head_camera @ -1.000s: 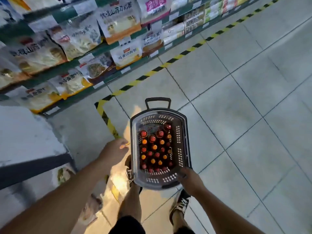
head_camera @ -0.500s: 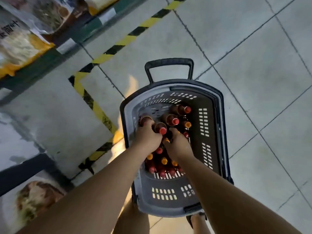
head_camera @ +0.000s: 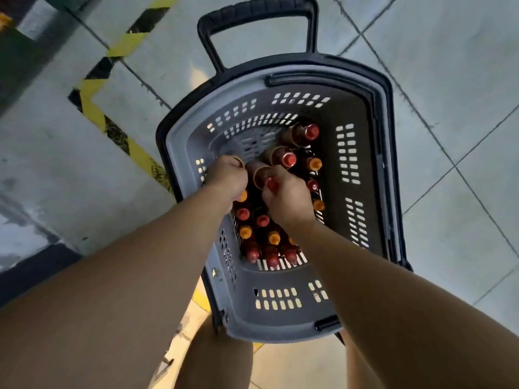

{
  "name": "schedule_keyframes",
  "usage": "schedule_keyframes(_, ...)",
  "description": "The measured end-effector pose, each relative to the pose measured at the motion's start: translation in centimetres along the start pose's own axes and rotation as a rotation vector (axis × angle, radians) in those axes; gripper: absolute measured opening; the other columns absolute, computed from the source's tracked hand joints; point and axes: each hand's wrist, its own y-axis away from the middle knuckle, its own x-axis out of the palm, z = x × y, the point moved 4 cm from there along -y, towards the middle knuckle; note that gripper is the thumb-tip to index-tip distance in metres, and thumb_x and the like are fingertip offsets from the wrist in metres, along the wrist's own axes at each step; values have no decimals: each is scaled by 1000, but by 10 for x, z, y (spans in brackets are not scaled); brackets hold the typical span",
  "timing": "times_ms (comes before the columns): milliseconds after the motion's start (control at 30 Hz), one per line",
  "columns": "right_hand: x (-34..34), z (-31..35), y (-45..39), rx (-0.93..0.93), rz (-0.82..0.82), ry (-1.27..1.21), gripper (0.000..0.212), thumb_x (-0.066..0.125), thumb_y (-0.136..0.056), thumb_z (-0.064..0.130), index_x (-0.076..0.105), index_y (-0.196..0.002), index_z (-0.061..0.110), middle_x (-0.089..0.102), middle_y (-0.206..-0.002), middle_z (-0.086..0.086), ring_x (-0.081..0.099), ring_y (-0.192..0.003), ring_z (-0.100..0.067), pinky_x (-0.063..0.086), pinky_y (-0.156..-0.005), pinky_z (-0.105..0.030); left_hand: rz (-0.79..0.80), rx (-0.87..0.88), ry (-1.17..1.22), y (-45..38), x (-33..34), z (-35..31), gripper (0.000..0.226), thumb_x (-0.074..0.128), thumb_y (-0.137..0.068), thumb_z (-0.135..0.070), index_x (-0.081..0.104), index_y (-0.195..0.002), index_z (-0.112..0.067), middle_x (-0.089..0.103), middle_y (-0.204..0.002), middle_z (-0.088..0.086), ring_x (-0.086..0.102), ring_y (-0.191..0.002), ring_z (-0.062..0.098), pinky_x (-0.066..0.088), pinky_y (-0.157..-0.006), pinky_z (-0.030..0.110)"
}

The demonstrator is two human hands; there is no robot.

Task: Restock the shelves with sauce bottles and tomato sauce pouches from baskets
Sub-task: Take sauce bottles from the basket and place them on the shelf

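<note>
A grey plastic basket (head_camera: 362,153) with a black rim and a raised black handle (head_camera: 258,12) stands on the tiled floor in front of me. Several sauce bottles with red and orange caps (head_camera: 286,158) stand packed inside it. Both my hands are down in the basket. My left hand (head_camera: 226,178) is curled round the top of a bottle at the left side; only that bottle's rim shows past my fingers. My right hand (head_camera: 286,196) grips the neck of a red-capped bottle (head_camera: 259,174) that leans toward me.
Yellow-and-black hazard tape (head_camera: 112,127) runs across the floor left of the basket. The dark base of a shelf unit (head_camera: 25,46) fills the upper left corner. Grey floor tiles (head_camera: 455,108) stretch to the right. My legs stand just behind the basket.
I have leaned closer over the basket since a second ago. Both hands went from its near rim down among the bottles, and each now grips one.
</note>
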Motion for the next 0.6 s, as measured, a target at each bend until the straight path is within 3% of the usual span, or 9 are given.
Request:
schedule_keyframes(100, -28, 5, 30, -3, -15, -120, 14, 64, -89, 23, 56, -98, 29, 65, -77, 7, 63, -67, -13, 55, -61, -38, -93, 125, -93, 14, -5, -4, 15, 59, -97, -21, 62, -88, -32, 64, -105, -2, 65, -99, 28, 61, -84, 42)
schedule_keyframes(167, -55, 10, 59, 16, -30, -191, 12, 65, -91, 24, 58, -100, 30, 66, -75, 8, 64, -65, -8, 55, -58, -34, -138, 193, -191, 37, -11, -14, 16, 57, -99, -19, 65, -93, -31, 64, -102, -5, 65, -94, 24, 53, -75, 33)
schedule_keyframes(267, -102, 20, 109, 42, -33, -195, 16, 68, -91, 27, 59, -103, 34, 66, -73, 10, 62, -61, -6, 45, -50, -20, -202, 270, -292, 91, -31, -28, 13, 61, -99, -21, 64, -97, -34, 66, -102, -7, 61, -86, 20, 46, -68, 30)
schedule_keyframes(333, -137, 25, 146, 43, -27, -172, 19, 70, -89, 28, 60, -104, 37, 67, -77, 11, 63, -64, -7, 47, -50, -21, -240, 379, -336, 139, -45, -33, 17, 69, -95, -20, 62, -96, -35, 63, -100, -8, 59, -83, 17, 44, -67, 30)
schedule_keyframes(433, -192, 34, 196, -2, -44, -56, 25, 70, -86, 31, 60, -108, 39, 66, -88, 14, 63, -74, -6, 57, -60, -33, -325, 527, -347, 217, -68, -37, 25, 75, -89, -17, 63, -99, -37, 56, -102, -11, 60, -86, 18, 50, -65, 32)
schedule_keyframes(600, -273, 41, 246, -238, -52, 260, 38, 65, -78, 43, 55, -115, 40, 58, -90, 16, 56, -75, -6, 54, -58, -31, -425, 605, -246, 329, -88, -36, 31, 80, -85, -22, 66, -106, -40, 57, -100, -18, 60, -81, 10, 50, -62, 27)
